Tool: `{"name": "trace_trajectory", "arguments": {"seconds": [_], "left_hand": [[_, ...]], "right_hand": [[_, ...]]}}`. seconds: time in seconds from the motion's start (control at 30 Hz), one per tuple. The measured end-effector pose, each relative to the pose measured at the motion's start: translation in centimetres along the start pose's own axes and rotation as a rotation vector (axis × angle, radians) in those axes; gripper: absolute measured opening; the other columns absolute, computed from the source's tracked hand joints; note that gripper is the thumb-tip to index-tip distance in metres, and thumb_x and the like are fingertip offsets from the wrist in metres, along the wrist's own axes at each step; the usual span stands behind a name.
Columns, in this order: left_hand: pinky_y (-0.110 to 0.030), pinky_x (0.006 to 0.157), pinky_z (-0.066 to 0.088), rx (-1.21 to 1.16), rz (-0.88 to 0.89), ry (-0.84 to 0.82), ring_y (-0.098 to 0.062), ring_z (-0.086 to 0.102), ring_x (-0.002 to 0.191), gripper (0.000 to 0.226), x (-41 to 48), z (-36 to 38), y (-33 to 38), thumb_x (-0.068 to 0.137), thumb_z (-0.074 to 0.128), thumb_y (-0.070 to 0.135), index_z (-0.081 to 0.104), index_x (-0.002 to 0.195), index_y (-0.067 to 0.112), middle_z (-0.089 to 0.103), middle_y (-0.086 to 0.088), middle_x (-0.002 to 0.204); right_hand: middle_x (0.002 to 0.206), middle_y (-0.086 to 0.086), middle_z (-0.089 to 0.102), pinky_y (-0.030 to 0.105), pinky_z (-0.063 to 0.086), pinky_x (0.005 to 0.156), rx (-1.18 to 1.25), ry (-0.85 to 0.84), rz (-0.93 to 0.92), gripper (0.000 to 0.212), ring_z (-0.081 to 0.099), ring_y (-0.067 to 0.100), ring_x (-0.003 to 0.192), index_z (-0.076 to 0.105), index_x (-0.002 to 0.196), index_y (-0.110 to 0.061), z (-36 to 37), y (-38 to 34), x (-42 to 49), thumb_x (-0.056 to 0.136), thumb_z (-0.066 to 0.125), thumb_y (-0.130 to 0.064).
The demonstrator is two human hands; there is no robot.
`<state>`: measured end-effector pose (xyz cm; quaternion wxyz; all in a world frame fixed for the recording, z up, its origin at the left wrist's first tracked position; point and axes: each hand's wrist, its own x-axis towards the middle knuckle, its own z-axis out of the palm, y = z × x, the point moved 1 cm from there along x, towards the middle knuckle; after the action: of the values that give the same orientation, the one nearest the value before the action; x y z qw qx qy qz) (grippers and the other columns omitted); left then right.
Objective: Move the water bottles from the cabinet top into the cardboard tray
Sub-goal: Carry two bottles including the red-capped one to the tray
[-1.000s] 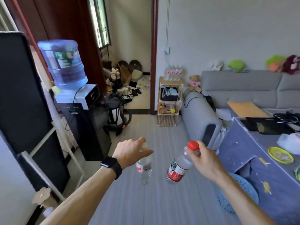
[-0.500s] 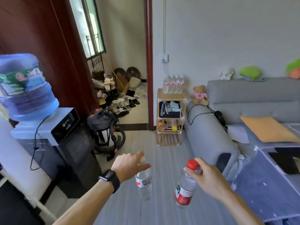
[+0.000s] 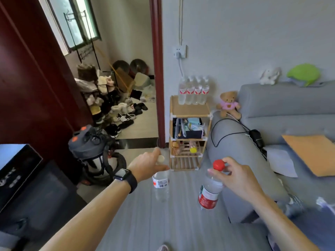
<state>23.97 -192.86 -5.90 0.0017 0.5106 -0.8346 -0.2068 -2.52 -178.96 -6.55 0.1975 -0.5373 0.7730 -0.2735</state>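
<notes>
To the right of the grey vacuum cleaner, the left hand grips a white-capped water bottle by its neck, so it hangs upright above the floor. Farther back, four more bottles stand in a row on top of the small wooden cabinet against the wall. The right hand, held apart from the left, pinches a tilted red-capped bottle just under its cap, in front of the grey sofa.

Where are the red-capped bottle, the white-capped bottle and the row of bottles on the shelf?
red-capped bottle (image 3: pixel 208 195), head view, on its red label.
white-capped bottle (image 3: pixel 161 182), head view, on its barcode label.
row of bottles (image 3: pixel 190 91), head view, on one middle bottle's label.
</notes>
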Motion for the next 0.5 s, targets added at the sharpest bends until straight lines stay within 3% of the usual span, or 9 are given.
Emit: {"name": "trace_trajectory", "arguments": {"seconds": [0.1,0.2,0.33,0.5], "left_hand": [[-0.021,0.055,0.042,-0.014,0.049,-0.051,-0.005,0.054,0.069,0.043,8.0,-2.4,-0.2,0.088,0.062,0.055,0.038,0.108,0.026,0.054,0.009,0.08],[-0.031,0.059,0.048,0.112,0.112,-0.033,-0.016,0.057,0.069,0.057,15.2,-5.1,0.7,0.09,0.054,0.061,0.036,0.126,0.019,0.062,0.001,0.084],[-0.036,0.062,0.043,0.266,0.213,0.038,-0.028,0.061,0.076,0.058,24.2,-7.2,2.1,0.094,0.043,0.064,0.035,0.126,0.016,0.062,-0.003,0.085],[-0.041,0.069,0.053,0.357,0.224,0.107,-0.03,0.065,0.083,0.061,36.3,-8.8,3.5,0.092,0.037,0.07,0.042,0.124,0.018,0.069,-0.006,0.094]], "right_hand": [[0.08,-0.019,0.07,0.022,0.043,0.065,-0.072,0.024,0.034,0.038,0.063,0.003,0.078,0.049,0.077,-0.039,-0.1,-0.4,6.5,0.072,0.069,-0.071],[0.076,-0.02,0.066,0.019,0.038,0.058,-0.123,0.066,0.065,0.043,0.058,-0.004,0.071,0.045,0.077,-0.038,-0.8,-0.5,12.8,0.074,0.058,-0.078],[0.082,-0.018,0.066,0.028,0.045,0.065,-0.107,0.098,0.109,0.052,0.063,0.009,0.078,0.049,0.087,-0.038,-1.4,0.0,21.2,0.068,0.043,-0.086],[0.082,-0.013,0.07,0.031,0.051,0.069,-0.112,0.071,0.108,0.047,0.064,0.009,0.078,0.054,0.09,-0.036,-1.7,2.4,32.5,0.076,0.05,-0.081]]}}
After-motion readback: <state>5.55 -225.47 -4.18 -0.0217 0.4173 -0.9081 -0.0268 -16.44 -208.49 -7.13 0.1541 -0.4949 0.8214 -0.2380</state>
